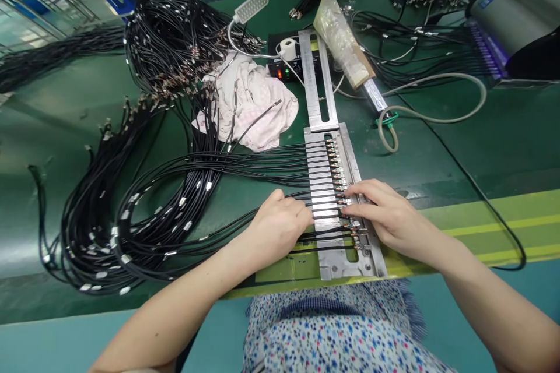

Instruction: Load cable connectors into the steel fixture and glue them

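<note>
A long metal fixture (pixel 321 169) lies on the green bench, with several thin black cables (pixel 262 163) laid side by side across its slots, their metal connector ends (pixel 335 166) lined up on the right. My left hand (pixel 280 224) rests curled on the cables just left of the fixture, fingers pressed together on one of them. My right hand (pixel 380 213) lies over the fixture's right rail, fingers stretched flat, fingertips touching the connector ends near the lower slots.
A big coil of black cables (pixel 131 227) fills the left of the bench, with another pile (pixel 175 41) behind. A crumpled white cloth (pixel 254 102), a small lamp (pixel 251 7), a black control box (pixel 291 64), a wrapped tool with grey hose (pixel 345 46) and a grey machine (pixel 516 17) stand beyond.
</note>
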Demonstrator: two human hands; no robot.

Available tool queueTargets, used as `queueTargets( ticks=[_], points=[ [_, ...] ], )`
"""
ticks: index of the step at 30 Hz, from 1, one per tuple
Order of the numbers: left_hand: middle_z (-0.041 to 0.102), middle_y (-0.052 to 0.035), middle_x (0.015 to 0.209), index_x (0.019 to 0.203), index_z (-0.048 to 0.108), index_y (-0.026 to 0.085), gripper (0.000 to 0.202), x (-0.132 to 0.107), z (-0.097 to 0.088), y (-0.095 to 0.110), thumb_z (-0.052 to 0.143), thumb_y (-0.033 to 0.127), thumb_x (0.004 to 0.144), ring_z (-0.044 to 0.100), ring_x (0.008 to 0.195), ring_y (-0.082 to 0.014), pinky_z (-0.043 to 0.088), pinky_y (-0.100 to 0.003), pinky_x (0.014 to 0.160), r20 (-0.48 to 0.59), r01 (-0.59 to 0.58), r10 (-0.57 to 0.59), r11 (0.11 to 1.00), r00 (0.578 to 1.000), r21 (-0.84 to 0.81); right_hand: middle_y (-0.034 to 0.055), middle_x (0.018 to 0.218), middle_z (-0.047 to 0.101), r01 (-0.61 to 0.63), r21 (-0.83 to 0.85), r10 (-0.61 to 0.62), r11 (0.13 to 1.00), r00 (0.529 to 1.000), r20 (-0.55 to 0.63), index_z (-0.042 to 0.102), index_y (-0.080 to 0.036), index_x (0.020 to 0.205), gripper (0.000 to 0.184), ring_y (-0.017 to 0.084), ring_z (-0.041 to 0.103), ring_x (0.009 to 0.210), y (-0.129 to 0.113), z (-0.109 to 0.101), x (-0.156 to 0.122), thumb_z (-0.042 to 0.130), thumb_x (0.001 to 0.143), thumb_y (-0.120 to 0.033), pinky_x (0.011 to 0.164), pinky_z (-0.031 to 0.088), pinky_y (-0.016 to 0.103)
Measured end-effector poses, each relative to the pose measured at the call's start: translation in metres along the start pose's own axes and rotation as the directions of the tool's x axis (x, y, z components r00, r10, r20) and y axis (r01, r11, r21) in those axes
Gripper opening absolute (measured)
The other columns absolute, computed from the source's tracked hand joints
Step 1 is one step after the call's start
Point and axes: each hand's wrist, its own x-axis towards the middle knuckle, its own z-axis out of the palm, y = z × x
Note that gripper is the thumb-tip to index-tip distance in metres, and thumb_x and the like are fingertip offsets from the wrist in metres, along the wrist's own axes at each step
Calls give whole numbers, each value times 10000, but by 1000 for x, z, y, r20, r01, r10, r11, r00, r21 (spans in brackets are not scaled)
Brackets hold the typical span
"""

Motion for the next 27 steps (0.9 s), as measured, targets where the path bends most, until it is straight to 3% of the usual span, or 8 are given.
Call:
queueTargets(
  ticks=[5, 8, 11, 16, 21, 24, 27],
  points=[
    [521, -2, 659, 696, 492, 165, 286, 0, 6, -2, 373, 223, 950, 457, 630, -152, 217, -309, 617, 46, 5, -5, 1000, 999, -5, 116, 1117, 550, 82, -127, -74, 989, 995, 71, 625, -207, 1021, 436, 280, 435, 1127, -1, 1, 6, 393, 748, 41, 868, 381, 476],
    [515, 1, 703, 905, 550, 170, 216, -4, 4, 0, 346, 219, 957, 458, 648, -151, 234, -309, 634, 61, 51, -52, 998, 997, 30, 122, 1065, 592, 151, -226, -130, 962, 986, 106, 637, -187, 999, 351, 309, 456, 1111, -6, 1, 11, 429, 782, -7, 867, 368, 519],
    [521, -11, 803, 1160, 489, 238, 264, -12, 2, 2, 335, 184, 953, 444, 693, -158, 250, -311, 646, 33, 36, -38, 998, 999, 52, 127, 989, 628, 202, -321, -175, 925, 978, 112, 647, -153, 980, 270, 318, 487, 1060, -14, 1, 14, 434, 834, -74, 872, 360, 550],
    [549, -57, 878, 1230, 456, 153, 308, -20, 2, 6, 324, 186, 955, 417, 760, -187, 257, -334, 622, 18, -23, 22, 997, 1000, 72, 139, 958, 636, 246, -388, -197, 888, 967, 162, 662, -117, 943, 280, 316, 504, 1007, -24, 1, 17, 410, 833, -62, 885, 365, 542],
    [564, -60, 908, 1197, 479, 161, 296, -18, 0, 13, 340, 170, 936, 419, 779, -199, 277, -349, 631, 58, 23, -29, 994, 998, 104, 124, 1025, 615, 205, -297, -165, 933, 974, 153, 652, -158, 951, 307, 310, 496, 1043, -11, 3, 16, 435, 784, -19, 855, 397, 523],
    [567, -50, 869, 1075, 541, 154, 232, -23, 3, 20, 360, 190, 933, 432, 775, -193, 301, -342, 653, 2, 78, -79, 995, 997, 60, 115, 1139, 560, 131, -162, -126, 978, 991, 42, 616, -202, 1036, 443, 272, 477, 1098, 2, 7, 4, 389, 748, 46, 853, 423, 486],
    [565, -46, 822, 917, 576, 154, 201, -28, 7, 25, 397, 245, 933, 450, 772, -192, 325, -331, 664, -12, 144, -144, 990, 990, 9, 128, 1185, 525, 75, -62, -81, 995, 992, -99, 579, -206, 1090, 446, 253, 455, 1142, 6, 12, -10, 362, 781, 32, 882, 432, 483]
  ],
)
